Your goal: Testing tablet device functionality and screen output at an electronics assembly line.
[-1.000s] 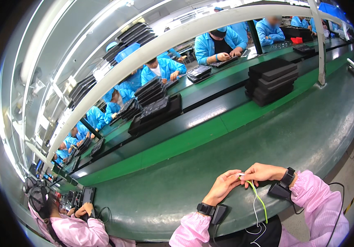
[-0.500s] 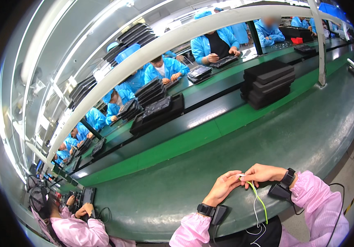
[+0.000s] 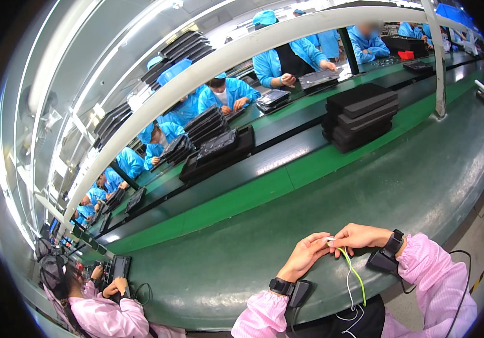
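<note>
Fingertips meeting over the near edge of the bench, my left hand [image 3: 305, 257] and my right hand [image 3: 359, 236] are both closed in a pinch. Between them is one end of a yellow-green cord [image 3: 358, 277] and of a thin white cable [image 3: 348, 281]. Cord and cable hang down from the fingers, and the white cable trails in loops over the dark cloth at my lap. A small white piece shows at the fingertips, too small to make out. Each of my wrists wears a black strap with a black box.
Beyond the green bench [image 3: 219, 265] runs a conveyor with a stack of black foam trays [image 3: 360, 115] and another black tray [image 3: 219, 152]. Co-workers in blue sit across it, under a white rail [image 3: 208, 66]. At lower left a person in pink [image 3: 104, 312] handles a dark device.
My hands and the cord have stayed put. The foam tray stack has shifted slightly left. Across the conveyor, a co-worker has straightened up and lifted a flat panel.
</note>
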`<control>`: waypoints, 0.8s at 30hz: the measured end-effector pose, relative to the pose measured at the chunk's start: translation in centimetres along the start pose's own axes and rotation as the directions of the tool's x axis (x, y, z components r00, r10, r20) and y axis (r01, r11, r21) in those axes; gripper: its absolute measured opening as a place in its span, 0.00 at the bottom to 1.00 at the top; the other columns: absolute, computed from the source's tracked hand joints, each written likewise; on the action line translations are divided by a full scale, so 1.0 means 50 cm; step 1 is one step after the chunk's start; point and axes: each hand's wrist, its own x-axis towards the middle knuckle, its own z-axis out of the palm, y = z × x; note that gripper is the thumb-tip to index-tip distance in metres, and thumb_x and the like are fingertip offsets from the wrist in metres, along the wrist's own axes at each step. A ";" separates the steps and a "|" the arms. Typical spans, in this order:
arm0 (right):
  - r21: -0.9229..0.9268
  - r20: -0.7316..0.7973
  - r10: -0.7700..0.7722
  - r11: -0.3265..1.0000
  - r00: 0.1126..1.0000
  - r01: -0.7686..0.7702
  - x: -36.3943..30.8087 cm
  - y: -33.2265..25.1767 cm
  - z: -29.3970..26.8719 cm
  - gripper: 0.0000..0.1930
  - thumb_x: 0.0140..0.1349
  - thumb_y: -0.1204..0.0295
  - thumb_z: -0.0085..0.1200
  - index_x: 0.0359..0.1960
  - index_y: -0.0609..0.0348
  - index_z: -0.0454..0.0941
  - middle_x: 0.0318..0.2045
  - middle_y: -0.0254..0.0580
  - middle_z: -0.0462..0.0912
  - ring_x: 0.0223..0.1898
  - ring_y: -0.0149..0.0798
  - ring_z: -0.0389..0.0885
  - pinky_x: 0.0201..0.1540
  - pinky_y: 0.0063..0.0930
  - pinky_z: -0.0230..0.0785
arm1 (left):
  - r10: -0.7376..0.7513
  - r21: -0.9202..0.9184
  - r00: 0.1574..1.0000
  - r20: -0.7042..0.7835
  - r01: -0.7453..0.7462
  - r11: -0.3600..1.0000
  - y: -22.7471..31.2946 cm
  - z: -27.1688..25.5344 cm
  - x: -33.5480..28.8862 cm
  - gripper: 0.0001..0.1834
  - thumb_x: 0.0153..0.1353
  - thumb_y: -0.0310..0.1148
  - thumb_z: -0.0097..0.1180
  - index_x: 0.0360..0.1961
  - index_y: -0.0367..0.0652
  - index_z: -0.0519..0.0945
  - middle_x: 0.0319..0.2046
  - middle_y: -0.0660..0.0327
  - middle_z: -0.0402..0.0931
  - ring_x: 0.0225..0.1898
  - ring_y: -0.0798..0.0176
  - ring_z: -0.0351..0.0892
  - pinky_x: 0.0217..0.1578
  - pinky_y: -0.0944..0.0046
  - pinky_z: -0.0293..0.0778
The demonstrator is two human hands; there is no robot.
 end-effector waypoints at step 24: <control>-0.021 0.002 0.000 1.000 1.000 0.000 -0.003 -0.006 0.000 0.17 0.62 0.58 0.45 0.34 0.61 0.79 0.24 0.32 0.79 0.19 0.22 0.70 0.21 0.15 0.63 | 0.001 -0.007 1.000 -0.006 -0.001 1.000 0.000 0.000 0.000 0.15 0.61 0.30 0.47 0.47 0.33 0.69 0.44 0.54 0.72 0.47 0.61 0.72 0.53 0.62 0.66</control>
